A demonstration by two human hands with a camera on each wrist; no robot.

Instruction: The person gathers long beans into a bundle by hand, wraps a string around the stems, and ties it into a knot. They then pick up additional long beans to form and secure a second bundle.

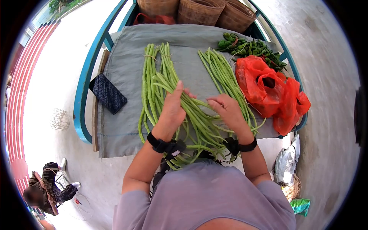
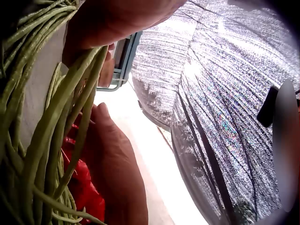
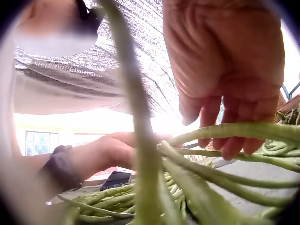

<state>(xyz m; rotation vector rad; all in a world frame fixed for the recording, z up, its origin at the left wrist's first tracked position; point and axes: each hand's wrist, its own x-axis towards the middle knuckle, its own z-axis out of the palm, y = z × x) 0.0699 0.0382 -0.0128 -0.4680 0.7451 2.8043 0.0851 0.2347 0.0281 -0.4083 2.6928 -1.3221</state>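
Observation:
My left hand (image 1: pixel 174 109) grips a loose bunch of long green beans (image 1: pixel 197 115), its thumb laid along the top of the bunch. The bean tails hang down toward my lap. My right hand (image 1: pixel 230 113) is just right of the bunch; in the right wrist view its fingers (image 3: pixel 229 140) reach down loosely behind a couple of beans, not curled round them. Two long bean bundles (image 1: pixel 150 76) tied near their tops lie left of and beyond my left hand. Another pile of long beans (image 1: pixel 220 73) lies beyond my right hand.
A grey cloth (image 1: pixel 122 57) covers the blue-framed cart (image 1: pixel 82 96). Red plastic bags (image 1: pixel 260 92) and green peppers (image 1: pixel 249 48) lie at the right, a phone (image 1: pixel 108 94) at the left. Wicker baskets (image 1: pixel 199 11) stand at the back. A person (image 1: pixel 48 184) is at lower left.

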